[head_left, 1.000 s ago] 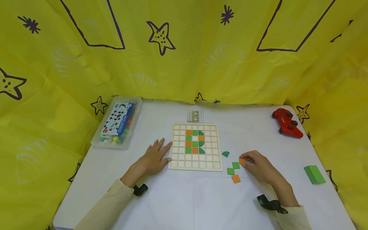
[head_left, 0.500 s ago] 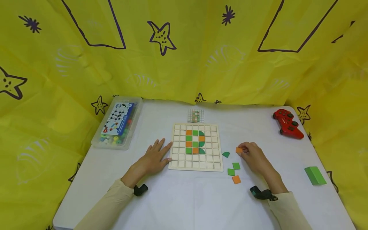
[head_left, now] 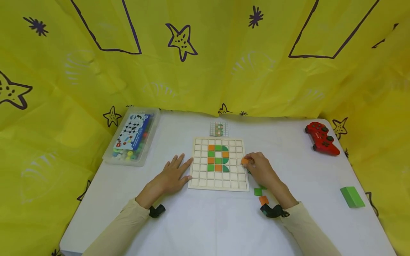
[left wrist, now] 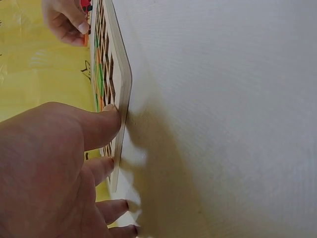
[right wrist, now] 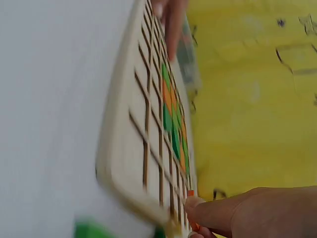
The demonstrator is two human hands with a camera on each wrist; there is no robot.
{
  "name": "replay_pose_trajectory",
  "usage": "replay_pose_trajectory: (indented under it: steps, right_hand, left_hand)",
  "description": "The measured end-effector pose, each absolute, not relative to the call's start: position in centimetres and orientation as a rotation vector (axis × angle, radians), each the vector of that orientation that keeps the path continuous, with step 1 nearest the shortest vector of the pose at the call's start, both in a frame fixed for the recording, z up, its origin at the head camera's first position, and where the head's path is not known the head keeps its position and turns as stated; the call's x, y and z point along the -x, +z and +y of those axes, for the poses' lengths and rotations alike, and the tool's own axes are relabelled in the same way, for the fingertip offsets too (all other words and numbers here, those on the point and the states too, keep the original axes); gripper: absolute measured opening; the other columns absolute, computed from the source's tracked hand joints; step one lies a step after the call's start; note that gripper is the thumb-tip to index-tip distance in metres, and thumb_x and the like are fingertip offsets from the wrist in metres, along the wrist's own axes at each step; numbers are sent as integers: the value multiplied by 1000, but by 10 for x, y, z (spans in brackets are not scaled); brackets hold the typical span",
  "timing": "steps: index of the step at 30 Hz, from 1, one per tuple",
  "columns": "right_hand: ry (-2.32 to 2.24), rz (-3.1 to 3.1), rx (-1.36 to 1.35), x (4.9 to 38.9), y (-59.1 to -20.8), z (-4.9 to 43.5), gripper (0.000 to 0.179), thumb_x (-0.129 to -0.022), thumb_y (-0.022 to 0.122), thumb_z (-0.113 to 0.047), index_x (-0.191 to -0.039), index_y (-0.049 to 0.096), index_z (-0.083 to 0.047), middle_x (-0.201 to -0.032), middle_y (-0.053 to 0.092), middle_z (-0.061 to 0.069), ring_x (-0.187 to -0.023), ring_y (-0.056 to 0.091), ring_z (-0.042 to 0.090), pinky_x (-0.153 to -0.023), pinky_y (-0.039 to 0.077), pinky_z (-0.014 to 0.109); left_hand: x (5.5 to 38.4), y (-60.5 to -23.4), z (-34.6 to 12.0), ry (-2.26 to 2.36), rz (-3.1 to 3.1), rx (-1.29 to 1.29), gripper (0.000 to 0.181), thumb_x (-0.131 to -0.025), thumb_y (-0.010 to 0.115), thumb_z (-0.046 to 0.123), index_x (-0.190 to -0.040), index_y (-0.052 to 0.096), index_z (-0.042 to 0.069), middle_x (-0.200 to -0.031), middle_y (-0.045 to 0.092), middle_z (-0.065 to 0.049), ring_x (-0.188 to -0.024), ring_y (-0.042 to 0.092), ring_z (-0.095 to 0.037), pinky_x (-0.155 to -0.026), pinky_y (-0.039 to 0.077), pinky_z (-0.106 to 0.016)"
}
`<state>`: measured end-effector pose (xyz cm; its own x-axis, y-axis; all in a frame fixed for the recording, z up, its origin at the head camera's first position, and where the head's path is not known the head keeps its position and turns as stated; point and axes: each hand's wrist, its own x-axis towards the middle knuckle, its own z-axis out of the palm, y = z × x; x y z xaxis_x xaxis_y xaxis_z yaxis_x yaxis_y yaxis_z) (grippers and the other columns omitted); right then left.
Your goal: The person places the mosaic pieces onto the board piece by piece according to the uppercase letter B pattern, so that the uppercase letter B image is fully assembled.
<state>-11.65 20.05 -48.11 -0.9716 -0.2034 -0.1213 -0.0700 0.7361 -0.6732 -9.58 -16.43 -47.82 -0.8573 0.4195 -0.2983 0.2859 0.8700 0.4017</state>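
Note:
A square wooden grid board (head_left: pixel 210 183) lies mid-table, with orange, green and dark green tiles (head_left: pixel 218 160) set in its cells in a letter-R-like pattern. My left hand (head_left: pixel 173 176) lies with spread fingers at the board's left side; in the left wrist view its thumb (left wrist: pixel 101 126) touches the rim. Between thumb and fingers, my right hand (head_left: pixel 261 169) pinches an orange square tile (head_left: pixel 245 161) over the board's right edge. Below that hand lie a green tile (head_left: pixel 257 192) and an orange tile (head_left: pixel 263 200). Another green tile and a dark green quarter-circle are mostly hidden by the hand.
Behind the board is a small pattern card (head_left: pixel 219 129). A clear plastic box (head_left: pixel 131 137) of colored pieces sits at the back left. On the right are a red game controller (head_left: pixel 321 138) and a green block (head_left: pixel 352 197). A yellow curtain (head_left: pixel 205 78) surrounds the table.
Carrying the orange tile, my right hand has moved left and a little up, from beside the loose tiles to the board's right edge. My left hand has stayed in place.

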Motion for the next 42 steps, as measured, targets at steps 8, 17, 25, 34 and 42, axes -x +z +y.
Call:
replay_pose_trajectory:
  steps: [8,17,25,34,42]
  right_hand:
    - [-1100,2705,433,98,-481,136,22,-100,73,-8,-120,66,-3,-115,61,9,-101,60,19,-91,55,37]
    - [-1059,2772,659,90,-489,101,7,-95,78,-6,-98,73,-9,-102,62,2,-94,59,17,-84,54,33]
    - [-973,2783,699,87,-491,92,8,-95,77,-3,-103,74,-6,-105,64,4,-100,63,20,-89,57,37]
    - [-958,2789,662,87,-488,90,7,-96,76,-3,-102,75,-6,-104,63,3,-98,62,18,-87,56,34]
    - [-978,2842,725,85,-489,90,8,-94,78,-1,-101,76,-3,-102,64,5,-95,64,19,-83,58,32]
  left_hand:
    - [96,-479,-165,501,2666,-522,70,-111,50,45,-170,23,19,-176,9,-22,-162,5,-46,-127,11,-67]
    - [97,-482,-166,506,2667,-527,70,-111,50,46,-170,24,20,-176,10,-22,-162,5,-47,-127,11,-67]
    - [97,-481,-166,513,2668,-520,70,-110,50,46,-170,25,20,-176,11,-22,-162,6,-47,-127,12,-68]
    - [97,-482,-166,486,2674,-526,70,-111,49,48,-170,24,21,-176,11,-21,-162,7,-46,-127,13,-67]
    - [97,-483,-167,496,2682,-542,69,-110,51,45,-170,26,19,-175,13,-24,-161,8,-48,-126,14,-69]
